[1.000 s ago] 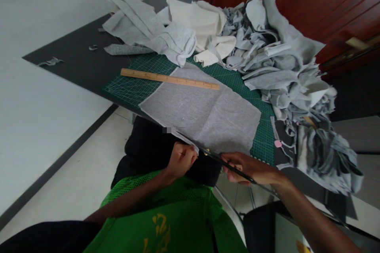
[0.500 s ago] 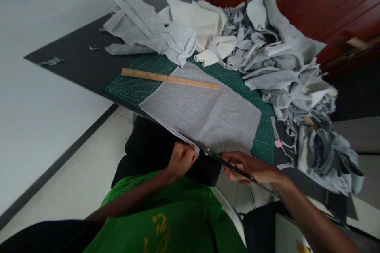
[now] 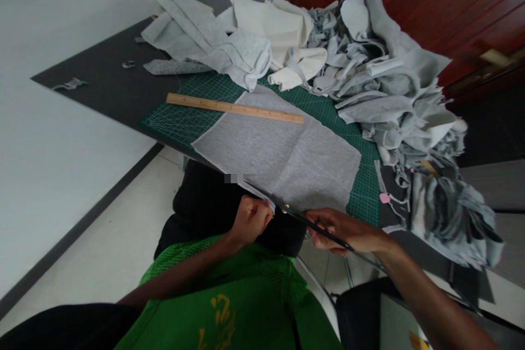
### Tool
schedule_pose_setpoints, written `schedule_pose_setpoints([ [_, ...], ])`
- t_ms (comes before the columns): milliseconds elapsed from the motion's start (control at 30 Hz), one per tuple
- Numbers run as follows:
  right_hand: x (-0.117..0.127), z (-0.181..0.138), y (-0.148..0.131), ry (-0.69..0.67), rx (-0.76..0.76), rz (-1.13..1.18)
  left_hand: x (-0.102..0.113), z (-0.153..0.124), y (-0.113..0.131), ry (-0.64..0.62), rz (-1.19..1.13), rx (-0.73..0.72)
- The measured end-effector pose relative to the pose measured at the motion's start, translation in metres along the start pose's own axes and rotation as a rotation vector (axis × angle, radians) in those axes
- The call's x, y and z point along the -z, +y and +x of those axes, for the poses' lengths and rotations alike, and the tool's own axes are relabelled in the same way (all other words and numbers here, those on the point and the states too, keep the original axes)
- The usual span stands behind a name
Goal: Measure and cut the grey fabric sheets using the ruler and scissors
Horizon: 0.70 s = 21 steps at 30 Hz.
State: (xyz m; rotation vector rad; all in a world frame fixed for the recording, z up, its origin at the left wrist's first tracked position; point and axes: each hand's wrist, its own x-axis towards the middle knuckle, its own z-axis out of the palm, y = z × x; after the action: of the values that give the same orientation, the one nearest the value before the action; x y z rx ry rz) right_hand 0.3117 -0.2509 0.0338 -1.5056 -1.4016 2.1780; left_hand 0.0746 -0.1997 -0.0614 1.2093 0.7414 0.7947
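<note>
A grey piece of cloth (image 3: 262, 145) lies spread over the green cutting mat (image 3: 365, 197), its near side reaching the table's front edge. My left hand (image 3: 252, 220) is closed in a fist at that edge, pinching a thin pale strip along the cloth's border. To its right, my right hand (image 3: 344, 229) is closed around dark scissors (image 3: 301, 219) with a small gold-coloured pivot. Their blades point left along the cloth's near edge, close to my left hand; the tips are hard to make out. A wooden ruler (image 3: 233, 108) rests across the cloth's far part.
Light grey cloth (image 3: 205, 38) and cream cloth (image 3: 274, 24) lie crumpled behind the mat. A big heap of grey scraps (image 3: 394, 93) fills the right back, with folded pieces (image 3: 451, 219) nearer. A pink round item (image 3: 384, 198) sits beside thin strips. A wall borders the left.
Hardly anything differs. Both hands, the scissors and the cloth keep almost the same places, with only a very slight shift of the whole view.
</note>
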Motion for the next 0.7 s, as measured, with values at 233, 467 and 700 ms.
schedule_pose_setpoints([
  [233,-0.0001,-0.0007,-0.0035,-0.001,-0.013,-0.011,-0.0019,0.0002,0.0041,-0.002,-0.033,0.066],
  [467,-0.0002,-0.0007,-0.0028,0.000,-0.044,0.000,-0.0015,-0.0001,0.0040,-0.002,-0.040,0.071],
  [700,-0.0005,0.0000,-0.0044,0.002,-0.046,0.004,-0.0016,0.0009,0.0020,-0.015,-0.036,0.050],
])
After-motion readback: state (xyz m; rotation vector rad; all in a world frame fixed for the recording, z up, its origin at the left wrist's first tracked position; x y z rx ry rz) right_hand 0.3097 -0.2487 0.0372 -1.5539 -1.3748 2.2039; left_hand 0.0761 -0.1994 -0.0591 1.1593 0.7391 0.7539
